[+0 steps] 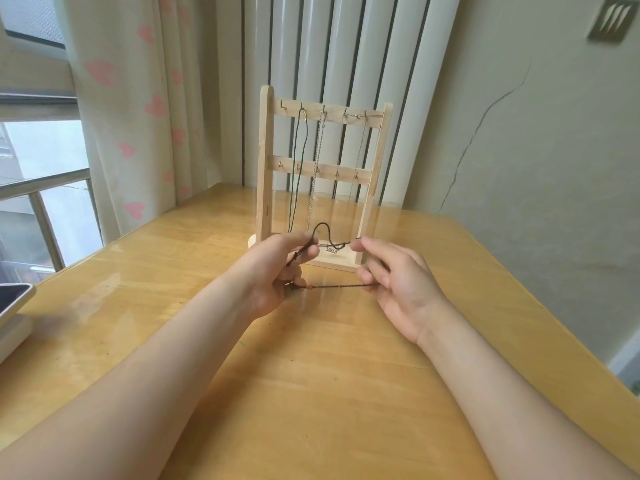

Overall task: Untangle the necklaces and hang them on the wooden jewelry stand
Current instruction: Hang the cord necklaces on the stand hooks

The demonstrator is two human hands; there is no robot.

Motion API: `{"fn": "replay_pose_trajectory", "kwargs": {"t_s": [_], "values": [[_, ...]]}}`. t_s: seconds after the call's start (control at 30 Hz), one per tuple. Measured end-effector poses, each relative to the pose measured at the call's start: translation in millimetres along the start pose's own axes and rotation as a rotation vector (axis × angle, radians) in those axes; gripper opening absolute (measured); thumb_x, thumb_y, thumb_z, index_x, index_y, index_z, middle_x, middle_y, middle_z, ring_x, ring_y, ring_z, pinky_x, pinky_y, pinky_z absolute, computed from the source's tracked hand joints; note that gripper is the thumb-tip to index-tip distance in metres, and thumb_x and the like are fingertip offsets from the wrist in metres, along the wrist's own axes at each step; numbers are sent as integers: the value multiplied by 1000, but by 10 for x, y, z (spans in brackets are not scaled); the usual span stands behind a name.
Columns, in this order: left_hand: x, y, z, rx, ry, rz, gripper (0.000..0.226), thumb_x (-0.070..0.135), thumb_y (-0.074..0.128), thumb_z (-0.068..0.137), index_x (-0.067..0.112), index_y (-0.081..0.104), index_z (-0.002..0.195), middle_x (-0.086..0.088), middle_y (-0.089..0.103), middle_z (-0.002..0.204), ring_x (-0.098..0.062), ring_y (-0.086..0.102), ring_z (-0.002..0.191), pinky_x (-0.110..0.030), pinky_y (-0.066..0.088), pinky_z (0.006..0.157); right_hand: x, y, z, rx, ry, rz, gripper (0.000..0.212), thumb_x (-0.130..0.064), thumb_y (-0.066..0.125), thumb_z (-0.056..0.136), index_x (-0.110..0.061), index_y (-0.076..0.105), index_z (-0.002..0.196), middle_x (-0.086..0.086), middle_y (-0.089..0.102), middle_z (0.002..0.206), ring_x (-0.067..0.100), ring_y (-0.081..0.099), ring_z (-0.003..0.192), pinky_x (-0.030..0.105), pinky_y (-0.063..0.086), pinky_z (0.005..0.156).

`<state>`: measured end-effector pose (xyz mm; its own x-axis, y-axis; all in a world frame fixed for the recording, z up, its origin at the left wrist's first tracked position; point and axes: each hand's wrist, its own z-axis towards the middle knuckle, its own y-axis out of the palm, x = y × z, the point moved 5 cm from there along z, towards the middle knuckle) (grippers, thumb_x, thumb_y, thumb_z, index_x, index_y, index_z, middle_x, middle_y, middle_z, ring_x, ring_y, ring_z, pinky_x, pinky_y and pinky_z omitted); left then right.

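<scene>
- Dark cord necklace (332, 287) runs side to side, pinched at either end by left hand (280, 268) and right hand (398, 282).
- Wooden jewelry stand (265, 168) rises just beyond, equally near both.

Stand (313, 188) on table (311, 375), behind hands; tablet (10, 299) far left.

Head-worn view, facing forward and down, close over table (311, 393)

Bare arms and hands
Both forearms bare from wrist to near elbow; the left hand (277, 273) and right hand (398, 282) uncovered too.
</scene>
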<state>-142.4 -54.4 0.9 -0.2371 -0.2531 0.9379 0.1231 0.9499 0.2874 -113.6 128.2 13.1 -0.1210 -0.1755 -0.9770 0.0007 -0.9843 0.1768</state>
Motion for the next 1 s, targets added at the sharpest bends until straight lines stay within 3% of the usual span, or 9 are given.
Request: {"fn": "replay_pose_trajectory", "kwargs": {"t_s": [0.1, 0.23, 0.3, 0.37, 0.47, 0.57, 0.73, 0.87, 1.0], "values": [[-20, 20, -7, -36, -46, -80, 27, 23, 54, 100, 12, 73, 114, 0, 78, 92, -12, 35, 50, -28, 42, 57, 27, 2, 5, 12, 26, -8, 23, -8, 51, 107, -2, 72, 102, -1, 30, 48, 19, 48, 57, 31, 37, 67], [8, 15, -23, -77, -23, -42, 42, 10, 42, 91, 7, 72, 121, -8, 82, 104, -12, 46, 56, -27, 44, 58, 29, 14, -15, 46, 98, 184, 26, -6, 42, 98, -9, 63, 82, 7, 62, 65, 23, 64, 69, 31, 41, 65], [19, 28, -33, -94, 0, 75, 45, 3, 39, 90, 9, 72, 120, -8, 82, 107, -13, 48, 58, -28, 41, 60, 22, 13, -13, 54, 114, 260, 21, -10, 46, 95, -10, 60, 80, 5, 55, 67, 19, 54, 61, 28, 39, 58], [29, 44, -38, -101, 32, 194, 48, -2, 39, 89, 8, 73, 120, -10, 82, 110, -14, 47, 58, -27, 39, 58, -13, -16, -8, 97, 86, 253, 16, -17, 57, 98, -12, 59, 83, -2, 36, 63, 13, 32, 51, 24, 25, 46], [33, 39, -28, -89, 87, 326, 36, 0, 49, 93, 4, 77, 114, -10, 81, 114, -16, 38, 58, -26, 36, 56, -104, -106, -7, 168, -36, 37, 16, -26, 68, 102, -12, 69, 94, -8, 25, 57, 10, 19, 48, 21, 16, 41], [21, 14, -8, -65, 139, 479, 20, 16, 66, 97, 14, 85, 98, -4, 78, 99, -17, 33, 62, -26, 36, 57, -132, -121, -5, 176, -110, -39, 15, -19, 60, 107, -11, 73, 106, -8, 27, 54, 10, 22, 46, 21, 20, 39], [86, 8, -28, -70, 218, 375, 18, 30, 74, 97, 16, 85, 100, 7, 37, 65, -16, 31, 58, -29, 35, 59, -134, -139, 6, 233, -118, 99, 11, -6, 54, 104, -5, 64, 99, 1, 43, 62, 13, 35, 51, 22, 24, 40], [139, -37, -57, 48, 291, 395, 23, 35, 74, 100, 13, 83, 102, 20, 51, 45, -16, 33, 59, -30, 39, 62, -180, -206, -14, 336, -151, 24, 15, -13, 60, 101, -11, 67, 89, -7, 33, 61, 10, 26, 52, 21, 22, 43], [144, -140, 28, 226, 310, 371, 18, 23, 68, 103, 8, 76, 99, 16, 59, 58, -17, 46, 62, -32, 48, 67, -180, -262, -19, 430, -172, -95, 13, -21, 69, 99, -20, 69, 85, -13, 37, 55, 10, 32, 53, 21, 31, 47]]}}
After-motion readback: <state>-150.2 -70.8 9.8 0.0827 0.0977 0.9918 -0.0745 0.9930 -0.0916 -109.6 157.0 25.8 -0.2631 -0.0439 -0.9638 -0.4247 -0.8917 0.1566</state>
